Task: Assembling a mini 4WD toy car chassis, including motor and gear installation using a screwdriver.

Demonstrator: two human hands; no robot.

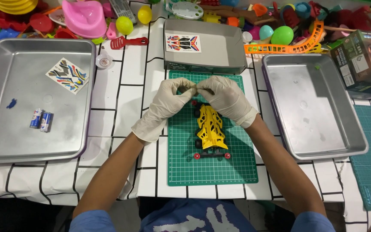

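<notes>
A yellow toy racing car [211,129] with red rollers lies on a green cutting mat [181,167]. Both my hands wear pale gloves and meet just above the car's far end. My left hand [168,99] and my right hand [226,98] pinch a tiny piece together at their fingertips; the piece is too small to identify. A grey box lid [220,49] beyond the mat holds a sticker sheet [183,43].
A metal tray [5,137] on the left holds a second sticker sheet [67,75], two small batteries [41,120] and a blue bit. Another metal tray [323,141] sits on the right. Colourful plastic toys crowd the far edge; a cardboard box [361,60] stands far right.
</notes>
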